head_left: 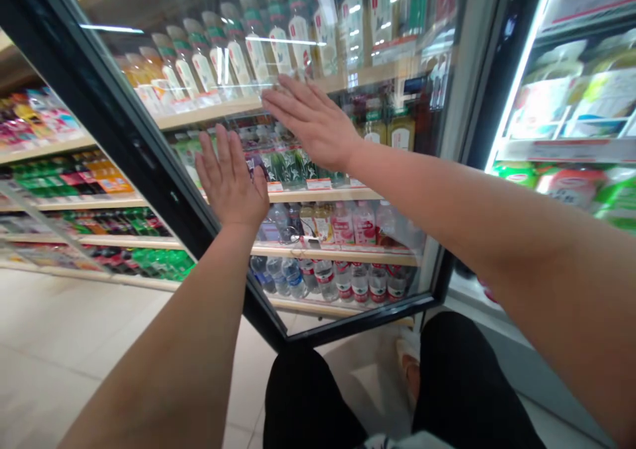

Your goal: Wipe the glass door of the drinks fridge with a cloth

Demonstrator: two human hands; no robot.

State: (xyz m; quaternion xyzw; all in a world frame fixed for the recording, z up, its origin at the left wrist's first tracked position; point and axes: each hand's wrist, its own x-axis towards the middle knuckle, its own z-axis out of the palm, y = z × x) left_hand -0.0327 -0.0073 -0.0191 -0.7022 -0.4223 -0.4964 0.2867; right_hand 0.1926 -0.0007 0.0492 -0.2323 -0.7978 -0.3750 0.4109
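In front of me a glass door [171,191] with a black frame stands swung out at an angle. My left hand [231,181] is flat and upright against the glass, fingers stretched out, close to the frame's left side. Higher and further right, my right hand [315,121] also lies flat on the pane with its fingers pointing up and left. Neither hand holds anything. Through the pane show rows of bottles with white labels [298,42] and, lower, water bottles [325,280].
To the right is a lit fridge [556,148] with large bottles and packs on its shelves. Shelves of soft-drink bottles [64,177] run along the left. Pale floor tiles [59,343] and my dark-clothed knees [308,396] are below the door's bottom edge.
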